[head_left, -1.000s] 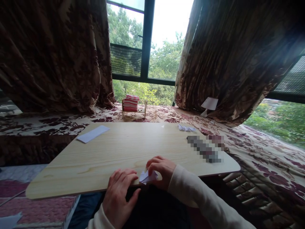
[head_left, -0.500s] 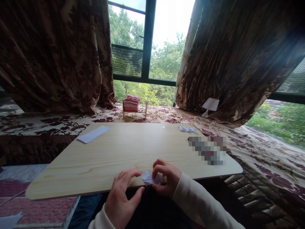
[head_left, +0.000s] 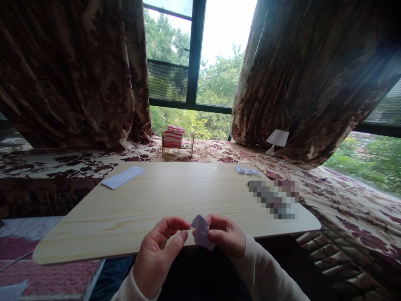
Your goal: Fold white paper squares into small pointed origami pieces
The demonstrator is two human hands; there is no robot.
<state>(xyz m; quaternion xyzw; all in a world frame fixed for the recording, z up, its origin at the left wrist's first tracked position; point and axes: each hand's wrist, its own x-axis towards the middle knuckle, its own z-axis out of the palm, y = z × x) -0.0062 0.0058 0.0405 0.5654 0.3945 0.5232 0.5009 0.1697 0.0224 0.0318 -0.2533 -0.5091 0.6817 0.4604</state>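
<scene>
Between my hands is a small folded piece of white paper (head_left: 200,232), creased and held up at the near edge of the table. My right hand (head_left: 228,237) pinches its right side between thumb and fingers. On the other side, my left hand (head_left: 161,246) has curled fingers with the thumb apart from them. Its fingertips come right up to the paper's left edge; whether they touch it I cannot make out.
The pale wooden table (head_left: 150,200) carries a flat folded white sheet (head_left: 123,177) at far left and several small folded paper pieces (head_left: 247,170) at far right. A pixelated patch (head_left: 272,200) covers something at right. Beyond stand striped folded cloths (head_left: 173,137) and a small lamp (head_left: 277,138).
My right hand has lifted the folded paper from the table edge and turned it more upright. My left thumb and fingers have drawn closer together beside it.
</scene>
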